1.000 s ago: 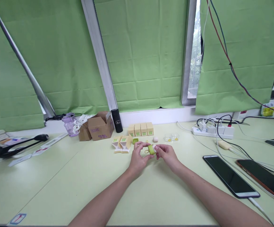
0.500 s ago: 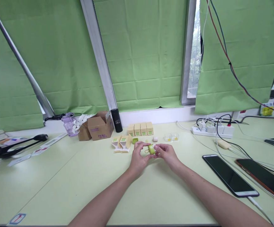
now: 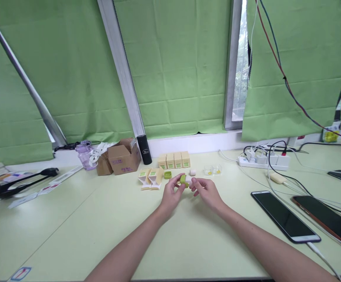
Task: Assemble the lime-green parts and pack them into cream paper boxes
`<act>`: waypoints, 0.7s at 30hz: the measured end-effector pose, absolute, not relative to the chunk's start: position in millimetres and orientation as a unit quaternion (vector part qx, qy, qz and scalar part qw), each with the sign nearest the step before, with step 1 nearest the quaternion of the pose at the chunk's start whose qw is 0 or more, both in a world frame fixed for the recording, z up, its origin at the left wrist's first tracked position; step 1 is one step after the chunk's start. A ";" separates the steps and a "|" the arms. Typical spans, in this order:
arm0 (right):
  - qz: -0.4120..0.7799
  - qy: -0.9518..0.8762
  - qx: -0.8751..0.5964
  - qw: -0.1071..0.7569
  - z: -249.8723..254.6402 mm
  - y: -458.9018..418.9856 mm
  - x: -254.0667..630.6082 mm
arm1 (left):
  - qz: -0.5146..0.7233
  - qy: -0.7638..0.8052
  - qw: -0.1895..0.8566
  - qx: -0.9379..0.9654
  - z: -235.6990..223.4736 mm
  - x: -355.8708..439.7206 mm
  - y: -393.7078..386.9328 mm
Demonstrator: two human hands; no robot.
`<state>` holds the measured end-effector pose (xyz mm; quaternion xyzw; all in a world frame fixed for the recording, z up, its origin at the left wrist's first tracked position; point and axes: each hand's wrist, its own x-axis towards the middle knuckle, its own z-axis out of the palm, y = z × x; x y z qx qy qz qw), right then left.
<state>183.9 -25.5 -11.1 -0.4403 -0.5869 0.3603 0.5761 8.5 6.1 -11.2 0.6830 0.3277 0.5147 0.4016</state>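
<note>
Left hand (image 3: 172, 194): thumb and fingers pinching a small green piece (image 3: 183, 179). Right hand (image 3: 208, 192): fingertips pinching the right end of a white piece (image 3: 188, 180), which meets the green one. Fine detail of the join too small to read. Both pieces held over the middle of the table (image 3: 114, 231), nearer its far edge than its near one.

Just beyond the hands: a shallow green dish (image 3: 167, 175), a pale pink cylinder (image 3: 193, 172), clear cups (image 3: 212, 170) with yellow inside. Left of the dish, two opened cartons (image 3: 151, 178) side by side. Behind, toward the far edge, a row of four cream boxes (image 3: 174, 160).

Farther left along the far edge: black canister (image 3: 144, 150), upright; cardboard box (image 3: 124, 158), flaps up; purple bottle (image 3: 85, 156). Far edge, right: power strip (image 3: 263, 162), crowded with plugs. Toward the near right corner, a white-framed phone (image 3: 285, 215), cable attached. Near left corner: a sticker (image 3: 21, 273).
</note>
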 end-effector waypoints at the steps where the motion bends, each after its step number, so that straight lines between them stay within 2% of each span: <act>1: 0.323 -0.613 -0.449 0.564 -10.6 -26.7 185.4 | 0.513 0.314 0.439 0.668 -10.9 7.7 7.8; 6: 0.151 -0.689 -0.439 0.556 -9.4 -33.1 190.4 | 0.497 0.271 0.561 0.604 -9.1 6.1 9.7; 12: 0.065 -0.754 -0.369 0.540 -14.6 -34.7 189.6 | 0.457 0.219 0.617 0.601 -8.5 8.7 6.2; 18: 0.017 -0.762 -0.384 0.521 -16.5 -31.9 189.8 | 0.472 0.282 0.512 0.660 -6.0 11.9 5.8; 21: -0.011 -0.767 -0.389 0.509 -15.0 -32.5 189.4 | 0.476 0.298 0.492 0.666 -3.4 14.5 3.6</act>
